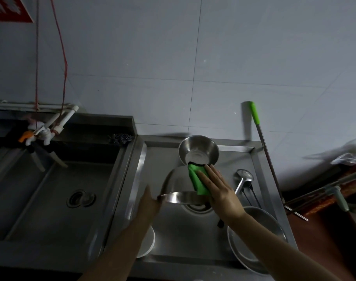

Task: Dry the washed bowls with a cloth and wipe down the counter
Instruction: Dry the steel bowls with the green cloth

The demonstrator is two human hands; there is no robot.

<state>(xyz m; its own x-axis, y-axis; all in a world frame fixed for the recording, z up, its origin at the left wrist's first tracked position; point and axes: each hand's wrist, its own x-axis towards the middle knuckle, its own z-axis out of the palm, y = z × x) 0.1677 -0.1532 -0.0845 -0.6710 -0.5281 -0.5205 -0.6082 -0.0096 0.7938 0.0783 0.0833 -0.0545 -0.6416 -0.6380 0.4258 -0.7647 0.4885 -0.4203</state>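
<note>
My left hand (149, 201) grips the rim of a steel bowl (176, 184), held tilted with its bottom turned up over the right sink basin (144, 173). My right hand (218, 189) presses a green cloth (198, 180) flat against the bowl's outer wall. A second steel bowl (199, 152) stands tilted against the basin's back edge, its inside facing me. A steel ladle (244, 178) lies in the basin to the right.
A wide steel basin or plate (260, 240) lies at the front right, a white dish (147, 243) under my left forearm. The left sink (51, 189) has a tap (37, 134) and a scourer (120, 137). A green-handled pole (260, 138) leans on the wall.
</note>
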